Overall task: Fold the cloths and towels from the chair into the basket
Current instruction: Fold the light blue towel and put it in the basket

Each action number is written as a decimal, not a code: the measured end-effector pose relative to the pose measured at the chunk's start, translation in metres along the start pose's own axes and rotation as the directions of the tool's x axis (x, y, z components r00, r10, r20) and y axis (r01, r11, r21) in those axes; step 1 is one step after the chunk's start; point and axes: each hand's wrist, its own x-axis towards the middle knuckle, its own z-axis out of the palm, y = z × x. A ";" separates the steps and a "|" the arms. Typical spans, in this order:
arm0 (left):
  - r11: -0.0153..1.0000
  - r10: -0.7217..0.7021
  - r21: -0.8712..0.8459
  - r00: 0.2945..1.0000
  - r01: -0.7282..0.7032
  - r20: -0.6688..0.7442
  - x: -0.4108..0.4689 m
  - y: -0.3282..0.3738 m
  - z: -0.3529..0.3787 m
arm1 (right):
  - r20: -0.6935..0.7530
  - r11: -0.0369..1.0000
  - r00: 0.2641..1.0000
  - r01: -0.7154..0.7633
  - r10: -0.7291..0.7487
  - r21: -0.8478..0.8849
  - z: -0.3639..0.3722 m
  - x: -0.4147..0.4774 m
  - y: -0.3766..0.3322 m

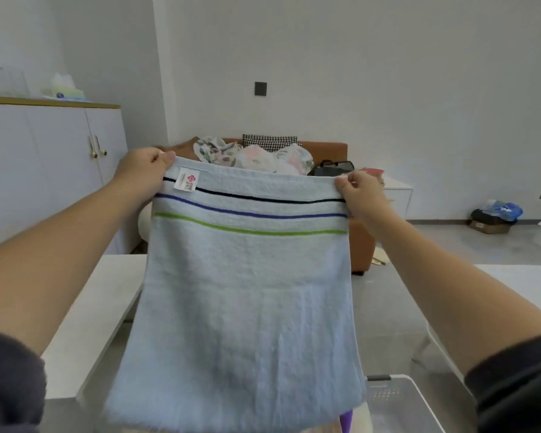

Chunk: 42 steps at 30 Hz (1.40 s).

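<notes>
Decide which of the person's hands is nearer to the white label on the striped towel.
Left. The left hand pinches one top corner of the towel, right beside the label. The right hand pinches the opposite top corner, the towel's full width away from it.

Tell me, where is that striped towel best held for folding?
By its two top corners, coming in from either side: the left hand pinches the corner by the label, the right hand the opposite one. Held so, the striped towel hangs flat, ready to fold.
</notes>
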 end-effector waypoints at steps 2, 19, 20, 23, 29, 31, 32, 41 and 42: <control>0.995 -0.001 0.099 1.000 -0.001 0.019 0.001 -0.014 0.018 | 0.047 0.996 0.998 -0.030 0.034 -0.088 0.023 0.000 0.022; 0.897 0.323 0.243 0.923 -0.370 0.212 -0.175 -0.137 0.004 | 0.222 0.979 0.959 0.195 -0.178 -0.058 0.037 -0.173 0.111; 0.856 0.369 0.278 0.892 -0.436 0.261 -0.187 -0.145 0.003 | 0.252 0.969 0.945 0.233 -0.208 -0.076 0.038 -0.186 0.116; 0.776 0.438 0.321 0.830 -0.543 0.346 -0.211 -0.165 0.003 | 0.313 0.939 0.913 0.316 -0.261 -0.137 0.041 -0.216 0.127; 0.686 0.497 0.356 0.766 -0.635 0.409 -0.234 -0.185 0.011 | 0.331 0.917 0.893 0.370 -0.306 -0.151 0.044 -0.244 0.134; 0.646 0.517 0.367 0.738 -0.669 0.434 -0.239 -0.193 0.016 | 0.371 0.888 0.866 0.422 -0.335 -0.181 0.046 -0.247 0.137; 0.629 0.514 0.374 0.726 -0.681 0.457 -0.241 -0.197 0.018 | 0.404 0.865 0.847 0.454 -0.345 -0.213 0.048 -0.248 0.139; 0.551 0.350 0.461 0.694 -0.695 0.629 -0.241 -0.215 0.042 | 0.592 0.744 0.745 0.576 -0.308 -0.338 0.064 -0.245 0.169; 0.567 0.375 0.450 0.703 -0.690 0.605 -0.238 -0.210 0.041 | 0.573 0.759 0.756 0.564 -0.315 -0.326 0.062 -0.239 0.170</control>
